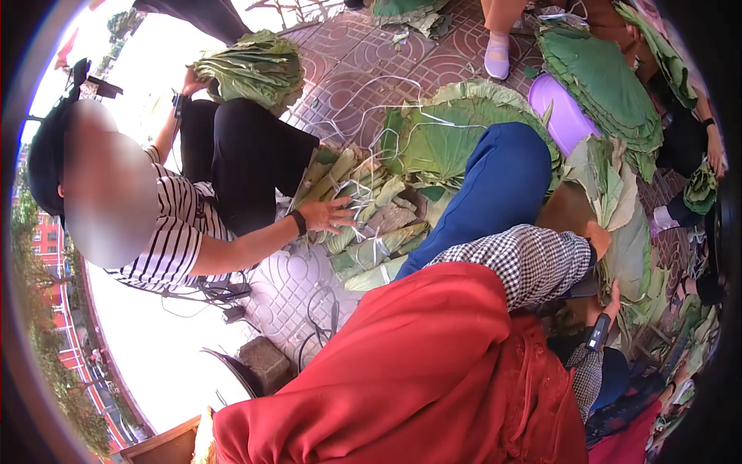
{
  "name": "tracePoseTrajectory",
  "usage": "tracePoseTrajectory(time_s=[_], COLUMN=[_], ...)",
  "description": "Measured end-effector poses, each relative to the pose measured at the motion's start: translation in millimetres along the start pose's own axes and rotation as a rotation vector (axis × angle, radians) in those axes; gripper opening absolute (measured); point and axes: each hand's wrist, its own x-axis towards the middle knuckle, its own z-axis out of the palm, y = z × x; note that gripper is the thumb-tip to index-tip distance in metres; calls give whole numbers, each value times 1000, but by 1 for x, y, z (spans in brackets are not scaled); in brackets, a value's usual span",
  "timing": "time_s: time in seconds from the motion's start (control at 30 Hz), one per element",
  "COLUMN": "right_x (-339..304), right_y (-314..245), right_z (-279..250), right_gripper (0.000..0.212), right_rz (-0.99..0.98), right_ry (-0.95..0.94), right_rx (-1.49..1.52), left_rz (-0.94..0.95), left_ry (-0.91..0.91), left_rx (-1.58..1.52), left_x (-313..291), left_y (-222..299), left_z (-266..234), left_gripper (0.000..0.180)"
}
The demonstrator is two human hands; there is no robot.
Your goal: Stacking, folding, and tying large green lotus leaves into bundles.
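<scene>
- Patterned paving (332,62) is the ground that I see from far.
- Large leaves (627,259) are at the right side, between my two grips.
- Left grip (599,238) touches their edge; fingers are partly hidden, so I cannot tell how closed.
- Right grip (610,305) is lower, near the leaves; its hold I cannot tell.
- Co-worker's hand (326,216) spreads over bundles (390,251).

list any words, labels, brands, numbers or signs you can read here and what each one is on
No text can be read anywhere in the picture.
Black wrist device by the right hand: small pale marks, too small to read.
Red building at the far left: too small and blurred to tell any signs.
Leaves near the hands: no lettering visible.
</scene>
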Motion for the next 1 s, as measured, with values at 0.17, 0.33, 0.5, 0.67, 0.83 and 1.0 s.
tracePoseTrajectory(time_s=[0.17,0.33,0.5,0.67,0.83,1.0], right_x=[-3,16,13,-2,-2,-2], right_y=[3,0,-2,-25,-44,-40], right_z=[24,16,16,26,27,34], right_gripper=[50,48,43,37,46,48], right_rz=[53,338,261,356,615,726], right_ry=[139,186,148,71,162,263], right_rx=[-101,551,559,884,896,1015], left_rz=[-294,52,-477,-542,-665,-709], left_ry=[575,151,389,345,131,51], left_rx=[-1415,110,-1411,-1228,-1262,-1355], left_x=[29,7,-44,-76,-74,-64], left_y=[-10,-24,-16,-13,-28,-29], left_z=[30,-4,-68,-96,-90,-74], left_gripper=[24,22,57,91,42,44])
